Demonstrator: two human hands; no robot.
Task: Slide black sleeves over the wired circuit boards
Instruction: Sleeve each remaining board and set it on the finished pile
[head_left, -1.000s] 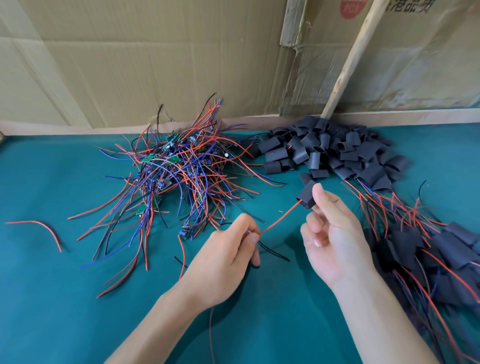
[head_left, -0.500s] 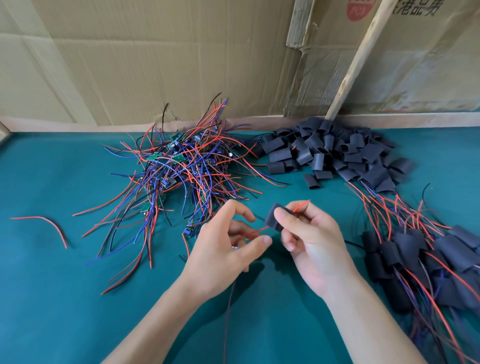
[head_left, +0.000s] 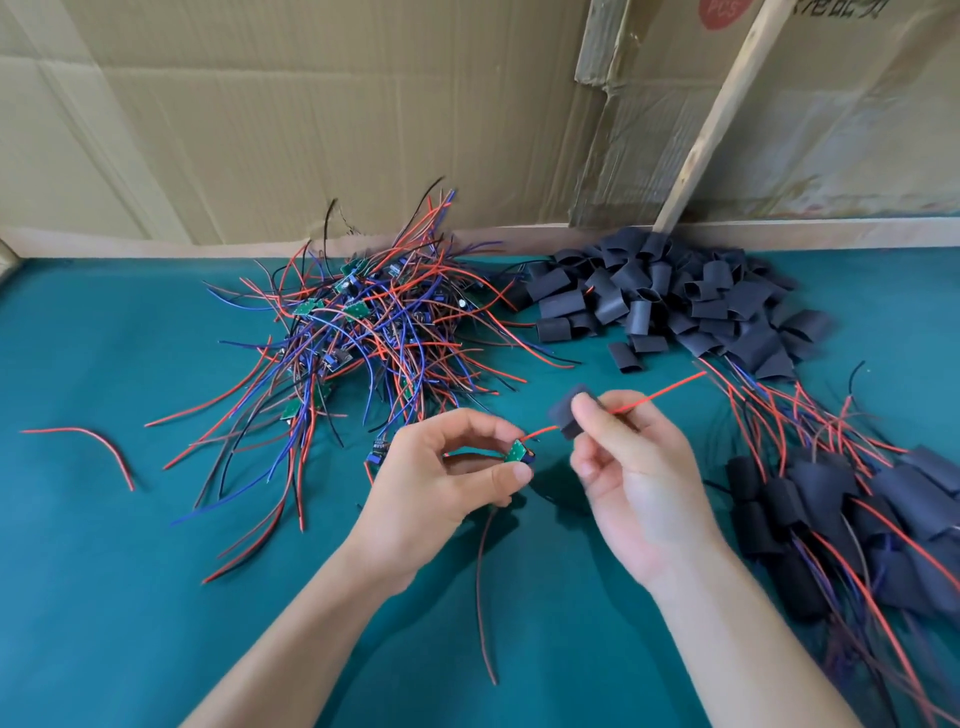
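Left hand pinched a small green circuit board between thumb and fingertips, above the counter. Right hand had a tight grip on a black sleeve, threaded on the board's red wire; sleeve sat just right of the board, not yet over it. Bare wired boards piled far left, loose sleeves far right, sleeved boards at right.

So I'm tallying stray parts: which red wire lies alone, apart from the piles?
The short curved red wire at far left on the green mat, lying by itself, away from the tangled wire pile, with no board attached.
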